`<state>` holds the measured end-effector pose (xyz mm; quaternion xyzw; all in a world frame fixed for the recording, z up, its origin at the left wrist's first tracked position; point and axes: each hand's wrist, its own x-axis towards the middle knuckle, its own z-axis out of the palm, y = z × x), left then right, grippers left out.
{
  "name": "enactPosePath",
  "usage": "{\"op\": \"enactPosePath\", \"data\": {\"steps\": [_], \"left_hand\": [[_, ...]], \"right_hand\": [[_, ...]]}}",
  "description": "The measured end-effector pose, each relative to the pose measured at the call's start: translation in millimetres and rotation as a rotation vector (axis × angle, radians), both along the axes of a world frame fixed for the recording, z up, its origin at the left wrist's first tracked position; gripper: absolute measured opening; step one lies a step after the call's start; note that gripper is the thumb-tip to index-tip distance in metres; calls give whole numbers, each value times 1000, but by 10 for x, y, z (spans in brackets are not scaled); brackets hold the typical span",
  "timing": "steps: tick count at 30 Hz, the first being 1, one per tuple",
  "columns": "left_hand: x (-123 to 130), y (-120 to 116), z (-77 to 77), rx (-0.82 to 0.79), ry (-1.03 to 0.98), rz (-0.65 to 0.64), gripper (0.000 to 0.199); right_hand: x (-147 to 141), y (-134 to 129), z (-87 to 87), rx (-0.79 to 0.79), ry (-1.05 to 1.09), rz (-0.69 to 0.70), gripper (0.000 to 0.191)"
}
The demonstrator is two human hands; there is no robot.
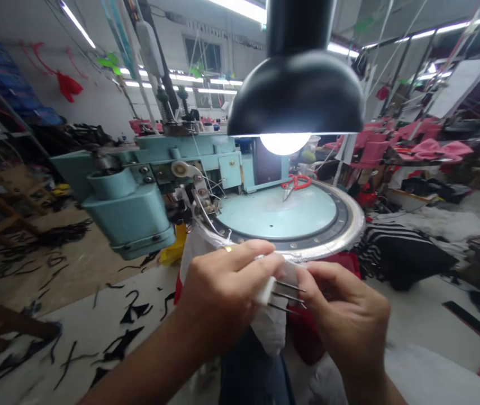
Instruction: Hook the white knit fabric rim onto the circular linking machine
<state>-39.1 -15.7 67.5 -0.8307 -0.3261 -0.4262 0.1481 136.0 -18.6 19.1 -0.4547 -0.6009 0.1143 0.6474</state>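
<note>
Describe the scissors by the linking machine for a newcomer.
Find the teal linking machine with the black dome lamp above it. On the far edge of its round plate, just below the lamp's bulb, lie the scissors: the only thing there with red handles, steel blades angled down-left.

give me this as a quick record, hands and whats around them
left hand: pinches a white block with steel needles sticking out of it
right hand: beside the needle tips, touching or not cannot be told
below hands: white fabric hanging down
ahead: round teal dial with a metal rim, joined to a teal sewing machine
on dial: red-handled scissors
overhead: black dome lamp, lit
further off: pink garments, black scraps
</note>
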Motion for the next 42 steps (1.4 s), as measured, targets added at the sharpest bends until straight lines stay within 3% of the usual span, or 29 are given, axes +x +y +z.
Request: {"op": "enactPosePath", "data": {"steps": [4, 10, 15, 25, 33, 37, 42], "left_hand": [[24, 134, 45, 81, 178, 3, 13], [12, 152, 82, 60, 212, -14, 12], [0, 164, 103, 151, 284, 10, 18], [-3, 231, 117, 47, 259, -70, 16], [-11, 251, 65, 14, 140, -111, 10], [-24, 276, 41, 113, 144, -129, 6], [-12, 276, 37, 247, 237, -85, 9]], "right_hand": [[-11, 0, 5, -32, 40, 14, 6], [-6, -37, 21, -35, 35, 38, 7], [-5, -29, 21, -16, 26, -17, 7], [-13, 14, -1, -45, 31, -31, 8], [12, 16, -3, -106, 78, 34, 11], [3, 29, -18, -128, 151, 84, 14], [-25, 37, -43, -106, 141, 9, 14]]}}
